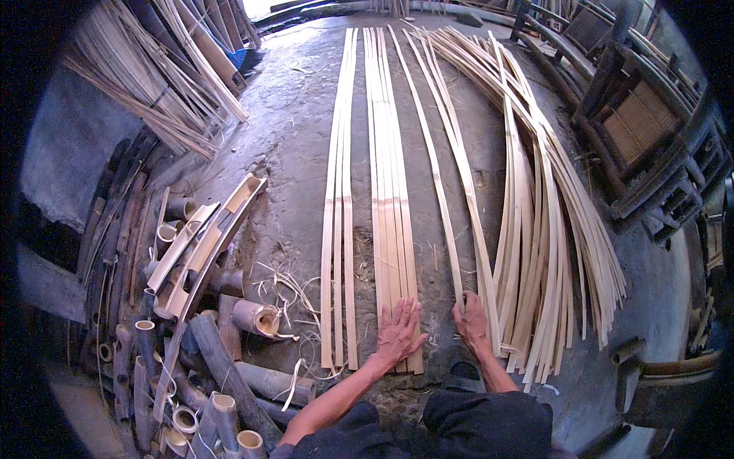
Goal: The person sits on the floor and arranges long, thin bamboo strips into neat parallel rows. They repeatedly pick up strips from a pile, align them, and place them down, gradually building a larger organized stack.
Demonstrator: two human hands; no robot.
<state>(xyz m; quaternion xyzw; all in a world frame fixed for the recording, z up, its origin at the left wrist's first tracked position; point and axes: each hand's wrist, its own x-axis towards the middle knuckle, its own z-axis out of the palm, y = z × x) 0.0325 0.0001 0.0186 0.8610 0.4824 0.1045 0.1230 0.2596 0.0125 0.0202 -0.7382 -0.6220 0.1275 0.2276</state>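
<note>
Long pale bamboo strips lie lengthwise on the floor in front of me. My left hand (399,330) rests flat, fingers spread, over the near ends of a close-set middle group of bamboo strips (390,249). Left of it lies a narrower group of strips (338,252). My right hand (471,320) is closed at the near end of a single bamboo strip (439,200), its fingertips partly hidden. Just right of that hand run a few loose strips (463,172), their near ends passing beside the wrist.
A large fanned pile of bamboo strips (547,229) spreads along the right. Cut bamboo tubes (256,317) and split halves (202,256) crowd the lower left. Bundled strips (153,84) lean at the far left. Dark bamboo chairs (634,126) stand at the right. Thin shavings (290,287) litter the floor.
</note>
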